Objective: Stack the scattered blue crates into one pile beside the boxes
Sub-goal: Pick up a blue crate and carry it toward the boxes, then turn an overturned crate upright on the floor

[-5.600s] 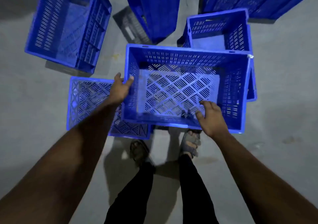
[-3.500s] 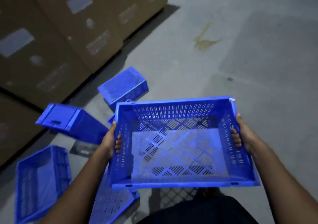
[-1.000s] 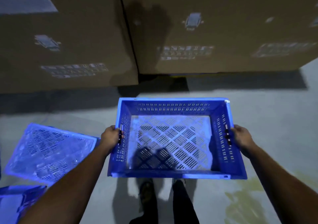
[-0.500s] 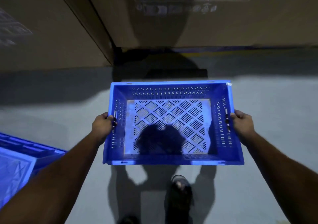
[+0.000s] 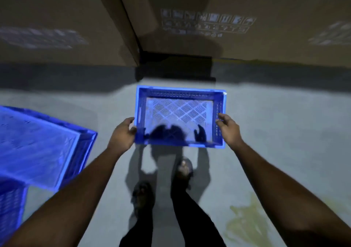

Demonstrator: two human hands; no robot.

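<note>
I have the blue crate [image 5: 180, 117] low in front of me, open side up, close to the concrete floor [image 5: 275, 132] and just short of the cardboard boxes [image 5: 247, 28]; whether its base touches down yet I cannot tell. My left hand [image 5: 123, 132] sits at the crate's left wall with the fingers loosely curled against it, and my right hand [image 5: 228, 129] is at the right wall with the fingers half spread, so both look more like steadying contact than a firm grip. If I let go while it is off the floor, I judge it could drop on one corner and skid out of square, which would make every crate stacked on it lean. My feet [image 5: 182, 169] are just behind its near edge, so a slip could land it on my toes. A yellowish stain [image 5: 245, 222] on the floor to my right might be slick underfoot. Another blue crate [image 5: 38, 146] lies overturned to my left, well apart, where I could catch it turning back. The light is dim, and my own shadow falls across the crate's base.
</note>
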